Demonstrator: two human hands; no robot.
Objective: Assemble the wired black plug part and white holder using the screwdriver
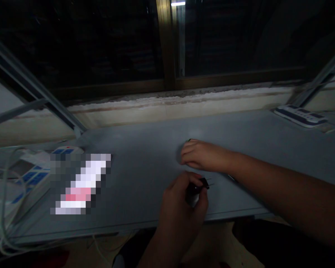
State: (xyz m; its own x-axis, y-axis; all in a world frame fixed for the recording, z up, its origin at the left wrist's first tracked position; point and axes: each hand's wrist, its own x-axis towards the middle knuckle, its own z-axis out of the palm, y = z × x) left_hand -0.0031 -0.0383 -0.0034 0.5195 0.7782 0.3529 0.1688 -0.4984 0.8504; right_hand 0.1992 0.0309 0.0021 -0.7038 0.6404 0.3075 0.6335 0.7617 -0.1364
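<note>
Near the front edge of the grey table, my left hand (178,201) pinches a small black plug-in charger (203,183) between thumb and fingers. Its two thin metal prongs point right, just above the tabletop. Farther back, my right hand (197,153) rests with its fingers curled down against the table. A tiny greenish spot shows at its far side, but what the fingers hold, if anything, is hidden. A thin dark edge of some object (232,178) peeks out below my right forearm, mostly covered.
White-and-blue power strips (35,176) and loose white cables (4,208) crowd the left side, beside a pixelated bright screen (93,175). Another power strip (300,116) lies at the back right. Metal frame bars (53,102) rise at both sides, before a dark window.
</note>
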